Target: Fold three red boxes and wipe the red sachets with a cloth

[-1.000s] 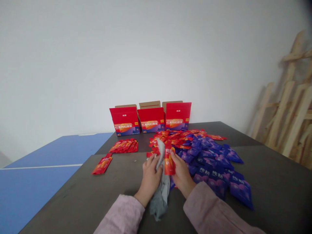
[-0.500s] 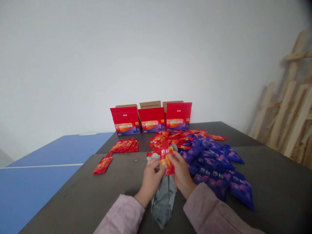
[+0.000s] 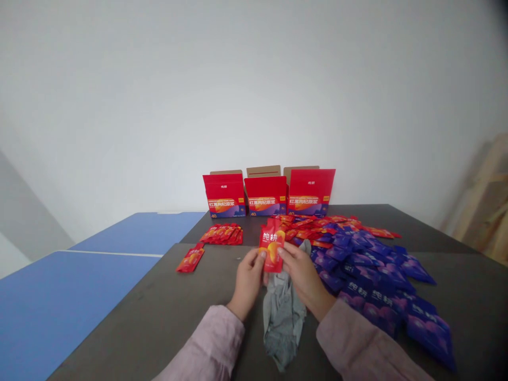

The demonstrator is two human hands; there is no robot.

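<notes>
Both hands hold one red pouch (image 3: 272, 253) upright above the dark table, its printed front facing me. My left hand (image 3: 247, 280) pinches its lower left edge, and my right hand (image 3: 300, 272) grips its lower right edge. Beneath them lies a crumpled grey cloth (image 3: 283, 323). To the left rests a single red pouch (image 3: 191, 259), with an overlapping row of red pouches (image 3: 223, 233) behind it. A heap of red pouches (image 3: 305, 225) spreads behind my right hand. Purple-blue pouches (image 3: 371, 264) are piled to its right.
Three red cartons (image 3: 265, 196) with raised flaps stand side by side at the back of the dark table (image 3: 146, 312), before a pale wall. A blue table (image 3: 107, 291) with white lines adjoins on the left. Wooden slats (image 3: 492, 190) lean at the far right.
The view has turned left, so the table and cartons appear farther right. Both hands still hold the red pouch, now slightly higher in view, with the left fingers shifted to its edge.
</notes>
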